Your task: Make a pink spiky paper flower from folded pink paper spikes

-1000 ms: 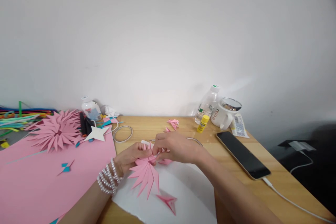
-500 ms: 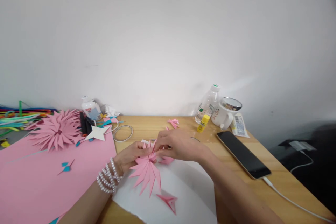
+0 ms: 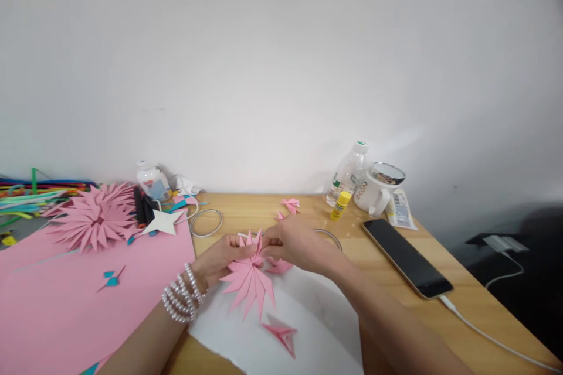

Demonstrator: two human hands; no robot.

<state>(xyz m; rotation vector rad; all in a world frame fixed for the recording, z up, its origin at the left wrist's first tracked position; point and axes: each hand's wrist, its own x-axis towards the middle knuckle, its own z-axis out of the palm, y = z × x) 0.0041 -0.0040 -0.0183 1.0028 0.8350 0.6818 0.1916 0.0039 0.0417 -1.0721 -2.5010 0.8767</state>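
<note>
Near the table's front edge a loose folded pink petal (image 3: 281, 334) lies on a white sheet (image 3: 316, 328). Just beyond it, over the sheet's far part, both hands meet on a spiky pink paper flower (image 3: 248, 281): the left hand (image 3: 215, 261), pearl bracelets (image 3: 180, 299) at its wrist, has its grip clamped on the flower's left side, and the right hand (image 3: 299, 243) has its grip pinched together on the top spikes. Toward the right edge lies a black phone (image 3: 407, 258). At the far edge stand a yellow glue stick (image 3: 340, 205), a clear bottle (image 3: 349, 173) and a white mug (image 3: 376, 190); toward the far left corner lies a finished pink flower (image 3: 94, 217).
</note>
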